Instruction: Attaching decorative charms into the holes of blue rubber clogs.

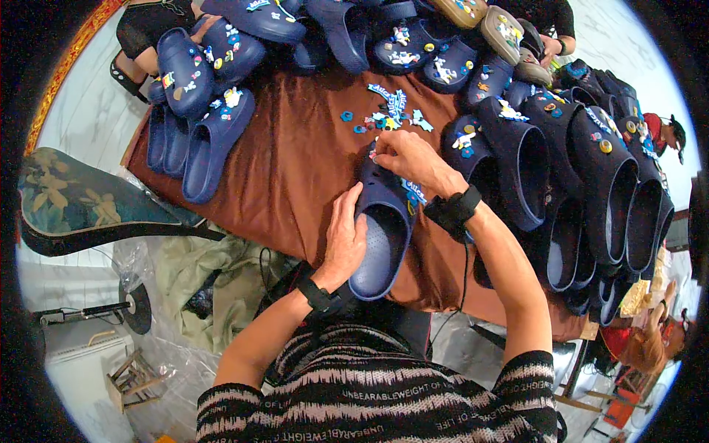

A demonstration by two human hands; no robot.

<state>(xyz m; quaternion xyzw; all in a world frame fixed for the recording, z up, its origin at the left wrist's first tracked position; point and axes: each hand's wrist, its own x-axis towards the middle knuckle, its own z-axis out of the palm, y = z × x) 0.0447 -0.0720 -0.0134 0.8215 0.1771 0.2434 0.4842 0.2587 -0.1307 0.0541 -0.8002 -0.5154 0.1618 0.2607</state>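
Navy clog [380,232] lies near the front edge of the brown-covered counter [295,170], opening toward you. Your left hand [345,238] grips its left side; your right hand [408,159] pinches down on the toe top, fingertips clenched at a small charm. Loose charms [388,111] just beyond; rows of navy clogs [583,170] right and clogs [203,96] left.

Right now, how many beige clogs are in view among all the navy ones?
3 beige clogs, all at the far right of the table: one at the top edge, one just right of it, and one below that. Others may be hidden in the stacks.
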